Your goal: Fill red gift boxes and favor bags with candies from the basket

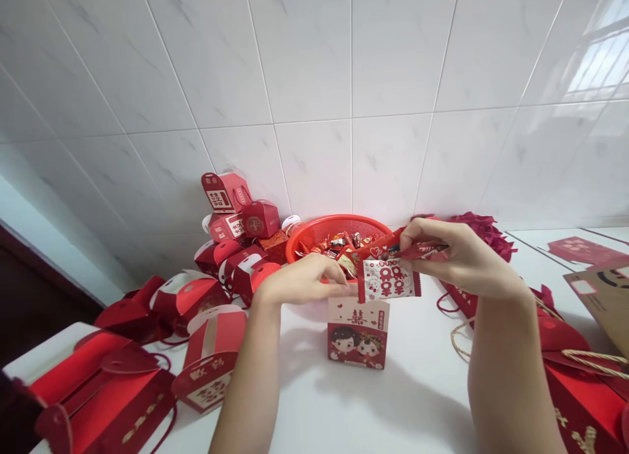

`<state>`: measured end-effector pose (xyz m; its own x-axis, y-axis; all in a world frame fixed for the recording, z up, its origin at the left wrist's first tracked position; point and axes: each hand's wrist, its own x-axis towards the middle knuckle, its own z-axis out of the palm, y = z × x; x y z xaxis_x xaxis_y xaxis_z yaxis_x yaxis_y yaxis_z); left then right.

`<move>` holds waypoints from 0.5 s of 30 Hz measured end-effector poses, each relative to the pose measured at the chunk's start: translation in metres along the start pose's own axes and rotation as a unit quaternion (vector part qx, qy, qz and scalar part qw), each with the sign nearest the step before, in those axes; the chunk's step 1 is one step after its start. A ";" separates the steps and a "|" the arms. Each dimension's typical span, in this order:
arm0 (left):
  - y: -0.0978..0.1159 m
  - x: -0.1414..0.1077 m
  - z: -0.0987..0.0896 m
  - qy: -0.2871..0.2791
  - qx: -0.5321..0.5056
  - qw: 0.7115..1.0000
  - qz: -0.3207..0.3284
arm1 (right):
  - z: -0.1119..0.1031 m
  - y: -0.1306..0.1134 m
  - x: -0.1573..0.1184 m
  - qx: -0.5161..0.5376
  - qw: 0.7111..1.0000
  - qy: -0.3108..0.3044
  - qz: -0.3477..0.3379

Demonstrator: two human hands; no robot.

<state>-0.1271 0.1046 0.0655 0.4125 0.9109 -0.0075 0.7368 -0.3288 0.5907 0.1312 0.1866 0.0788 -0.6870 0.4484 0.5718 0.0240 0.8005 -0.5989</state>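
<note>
In front of me a small open-topped gift box (357,346) stands upright on the white table, printed with two cartoon figures. My left hand (314,278) is at its upper back edge, finger and thumb closed together. Those fingertips meet the left end of a white sweet packet (390,279) with red characters; whether they grip packet or box I cannot tell. Over the box's right side, my right hand (447,254) pinches several red wrapped sweets (426,249), with the white packet hanging under its fingers. Behind both hands sits a red plastic basket (339,219) of wrapped sweets.
Red gift boxes (211,356) crowd the left side, some stacked against the tiled wall (314,166). On the right are red bags with cord handles (584,375), a brown cardboard piece (597,306) and a dark red crinkled bundle (479,231).
</note>
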 end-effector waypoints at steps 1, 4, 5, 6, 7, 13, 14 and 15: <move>-0.003 0.006 0.003 0.004 0.006 1.000 -0.016 | 0.000 0.000 0.000 -0.016 1.000 -0.009 0.003; -0.011 0.019 0.011 0.031 0.021 0.997 -0.068 | 0.004 0.001 0.002 -0.041 0.999 -0.010 0.013; -0.011 0.021 0.012 0.035 0.025 0.996 -0.083 | 0.006 0.002 0.002 -0.043 0.999 -0.003 0.016; -0.011 0.022 0.013 0.033 0.025 0.995 -0.092 | 0.007 0.003 0.003 -0.045 0.999 0.005 0.018; -0.011 0.022 0.013 0.027 0.020 0.995 -0.091 | 0.008 0.005 0.003 -0.047 0.999 0.012 0.020; -0.009 0.017 0.012 -0.010 -0.021 0.998 -0.054 | 0.011 0.002 0.006 -0.095 0.994 -0.042 0.028; -0.011 0.018 0.012 -0.004 -0.012 0.998 -0.065 | 0.011 0.001 0.006 -0.106 0.992 -0.062 0.029; -0.013 0.018 0.013 0.002 -0.001 0.997 -0.073 | 0.011 0.000 0.006 -0.116 0.989 -0.080 0.033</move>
<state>-0.1223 0.1219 0.0478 0.2987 0.9501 -0.0904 0.7882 -0.1922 0.5846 0.1188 0.1846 0.0760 -0.7846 0.4479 0.4287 0.2253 0.8501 -0.4759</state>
